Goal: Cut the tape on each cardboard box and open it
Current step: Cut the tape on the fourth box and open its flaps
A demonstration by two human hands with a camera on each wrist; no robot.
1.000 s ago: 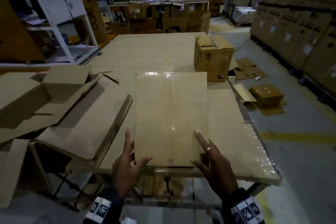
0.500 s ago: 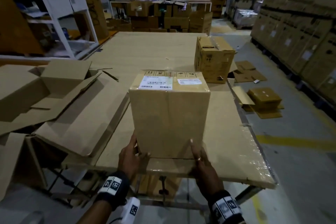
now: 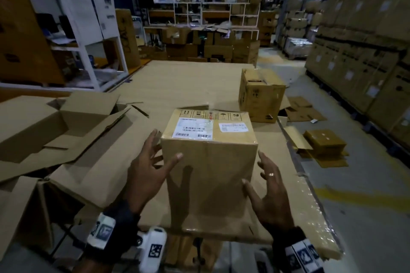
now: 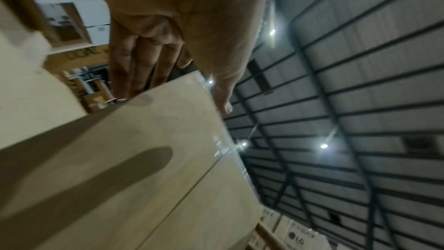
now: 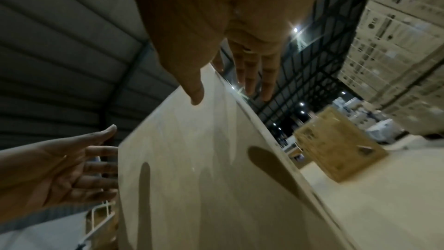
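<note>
box: plain tan cardboard, white barcode labels, black handling symbols | table: tan | shelving: white | floor stripe: yellow

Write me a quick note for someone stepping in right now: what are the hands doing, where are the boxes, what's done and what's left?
Left hand: open, fingers spread at the left side of the labelled cardboard box.
Right hand: open at its right side, thumb on the front face.
The box stands on end near the front edge of the cardboard-covered table, shipping labels on top.
Second cardboard box: far right of the table, top flaps partly lifted.
No cutter in view.
Left: cut the tape and open the near box.
</note>
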